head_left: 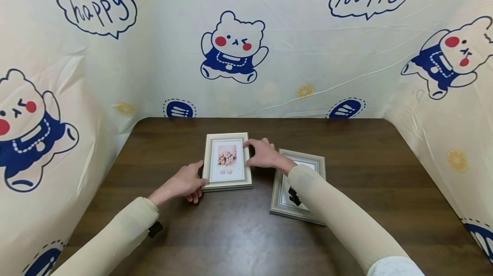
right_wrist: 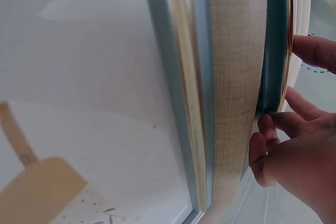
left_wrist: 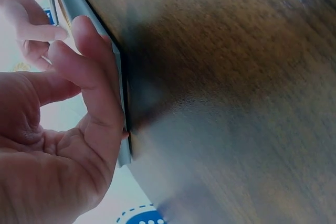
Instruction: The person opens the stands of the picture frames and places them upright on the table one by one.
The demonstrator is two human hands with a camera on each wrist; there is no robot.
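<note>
A cream picture frame [head_left: 227, 182] with a pink flower print marked "free style" lies face up on the brown table, left of the middle. At its lower left corner my left hand [head_left: 185, 180] grips the edge, thumb on the rim and fingers along the side. The left wrist view shows these fingers [left_wrist: 97, 85] bent against the frame's dark side. My right hand [head_left: 263, 154] holds the right edge near the top with thumb and fingertips. Beneath my right forearm lies a second, beige picture frame [head_left: 276, 197], tilted and partly hidden.
The wooden table [head_left: 231, 241] stretches around both frames. Behind and beside it hangs a white curtain [head_left: 285, 66] printed with bears and "happy" bubbles. The second frame's beige border [right_wrist: 236, 77] fills much of the right wrist view.
</note>
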